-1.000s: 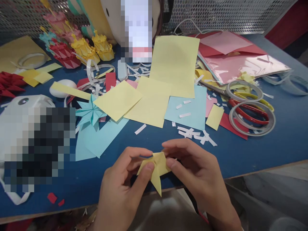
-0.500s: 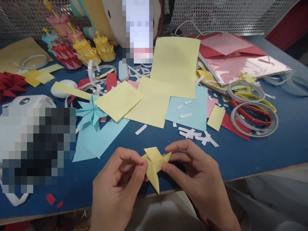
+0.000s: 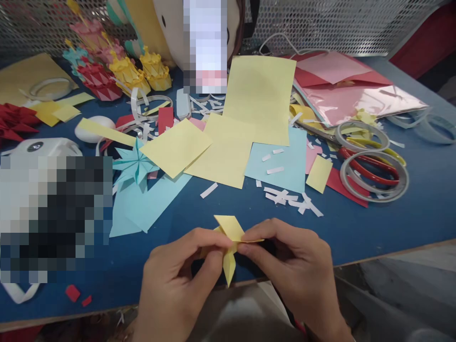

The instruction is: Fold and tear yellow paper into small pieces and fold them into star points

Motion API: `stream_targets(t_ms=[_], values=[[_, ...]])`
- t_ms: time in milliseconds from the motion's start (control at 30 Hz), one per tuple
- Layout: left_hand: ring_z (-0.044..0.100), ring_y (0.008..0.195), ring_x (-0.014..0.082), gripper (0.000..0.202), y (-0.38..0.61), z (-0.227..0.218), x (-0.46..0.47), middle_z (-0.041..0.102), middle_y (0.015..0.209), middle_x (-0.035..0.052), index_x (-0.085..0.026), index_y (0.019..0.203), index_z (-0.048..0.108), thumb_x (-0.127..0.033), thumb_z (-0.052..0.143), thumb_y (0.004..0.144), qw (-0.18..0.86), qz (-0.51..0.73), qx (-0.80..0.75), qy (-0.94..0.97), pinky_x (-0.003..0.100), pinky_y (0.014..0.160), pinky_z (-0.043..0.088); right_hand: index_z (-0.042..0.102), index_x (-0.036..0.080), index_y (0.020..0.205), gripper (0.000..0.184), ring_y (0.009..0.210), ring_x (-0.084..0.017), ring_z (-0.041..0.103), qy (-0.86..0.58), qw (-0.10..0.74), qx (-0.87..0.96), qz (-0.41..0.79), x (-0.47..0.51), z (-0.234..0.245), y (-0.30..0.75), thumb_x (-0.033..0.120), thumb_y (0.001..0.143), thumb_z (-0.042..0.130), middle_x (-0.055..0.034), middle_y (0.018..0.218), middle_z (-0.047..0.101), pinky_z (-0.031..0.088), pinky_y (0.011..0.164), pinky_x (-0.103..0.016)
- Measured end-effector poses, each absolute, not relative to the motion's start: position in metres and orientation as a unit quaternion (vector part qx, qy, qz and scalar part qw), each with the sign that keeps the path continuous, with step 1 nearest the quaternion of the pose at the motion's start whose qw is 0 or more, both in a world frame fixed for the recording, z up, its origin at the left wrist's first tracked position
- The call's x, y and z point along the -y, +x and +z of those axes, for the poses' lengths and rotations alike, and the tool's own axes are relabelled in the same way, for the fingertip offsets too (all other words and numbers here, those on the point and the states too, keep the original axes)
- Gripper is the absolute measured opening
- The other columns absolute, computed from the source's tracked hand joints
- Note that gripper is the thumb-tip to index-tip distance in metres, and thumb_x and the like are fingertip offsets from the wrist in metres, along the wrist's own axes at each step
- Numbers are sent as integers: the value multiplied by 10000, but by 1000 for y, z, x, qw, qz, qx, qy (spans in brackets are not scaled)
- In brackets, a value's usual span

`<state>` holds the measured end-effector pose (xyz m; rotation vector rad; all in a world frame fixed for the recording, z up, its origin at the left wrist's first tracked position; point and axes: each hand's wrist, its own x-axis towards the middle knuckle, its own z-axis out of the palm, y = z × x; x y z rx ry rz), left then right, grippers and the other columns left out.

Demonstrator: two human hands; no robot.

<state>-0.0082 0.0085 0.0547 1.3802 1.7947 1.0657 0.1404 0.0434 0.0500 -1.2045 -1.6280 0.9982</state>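
Observation:
A small folded yellow paper piece (image 3: 230,237) with pointed flaps is pinched between both hands just above the near edge of the blue table (image 3: 374,223). My left hand (image 3: 178,280) grips its left side with thumb and fingers closed. My right hand (image 3: 292,266) pinches its right flap, fingers closed too. One point of the piece hangs downward between the hands.
Yellow sheets (image 3: 228,137) and light blue paper (image 3: 281,164) lie beyond the hands, with a blue folded star (image 3: 133,164) to the left. Tape rings (image 3: 374,173) and red-handled scissors (image 3: 366,164) sit at the right. Folded paper models (image 3: 121,71) stand at the back left. White scraps are scattered about.
The yellow piece has been turned and refolded between the fingers; its upper flap now stands up and the lower point looks narrower. Both hands have drawn closer together.

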Motion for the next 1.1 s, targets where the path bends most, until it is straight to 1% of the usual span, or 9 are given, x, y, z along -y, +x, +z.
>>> stream_targets(t_ms=[233,433,567,633,700,800,967,1033,1100], values=[[526,411,8,177,-8,56,-10,604,521,-159,-307,677,633,-164,609,778,322,443,-647,531,48,417,367,728,216,746,204,570,-126,664,-432,442,716,325,-40,43,140,42,790,632,1,644,715,525,516,-201],[614,477,3,162,-16,54,-11,666,594,-165,-323,748,638,-174,626,809,357,443,-629,530,11,473,428,768,200,868,311,651,-162,678,-401,419,762,288,-36,42,140,11,830,524,-71,786,742,520,536,-259],[638,491,9,161,-17,53,-11,682,612,-163,-328,755,647,-176,636,807,382,455,-626,505,15,477,445,750,233,1025,196,689,-171,689,-363,423,773,301,-36,46,143,186,886,621,-75,879,763,533,573,-276],[636,478,11,157,-16,52,-11,682,604,-163,-331,759,651,-181,644,801,387,456,-628,497,16,465,442,739,240,1082,250,692,-169,690,-339,442,752,352,-37,47,144,351,866,681,-74,882,765,536,579,-270],[631,467,7,154,-15,52,-11,681,594,-170,-340,759,655,-190,655,791,384,454,-626,504,10,455,429,759,255,1051,267,687,-152,689,-340,446,713,420,-38,48,146,423,875,649,-57,861,759,534,579,-245],[623,469,10,136,-11,55,-11,674,572,-174,-342,740,661,-215,674,785,387,447,-637,495,14,451,417,801,252,894,157,638,-109,668,-372,432,665,483,-43,48,146,296,890,650,-24,776,736,513,554,-184],[597,482,31,86,-6,59,-7,686,607,-145,-352,757,693,-324,645,823,425,439,-649,453,65,458,411,784,202,753,122,578,-90,624,-409,442,625,496,-51,49,144,118,786,702,-1,658,703,482,519,-161],[646,570,44,54,-7,58,-6,720,693,-140,-384,814,711,-408,662,814,461,447,-617,456,72,529,458,772,209,742,146,583,-92,628,-416,448,612,502,-51,49,143,81,758,705,7,657,708,481,518,-163],[691,702,57,154,-9,55,-6,744,793,-149,-426,875,715,-503,736,743,494,446,-584,465,67,636,493,762,219,726,162,587,-93,634,-422,453,600,508,-50,48,143,68,743,706,12,667,712,482,514,-163]])
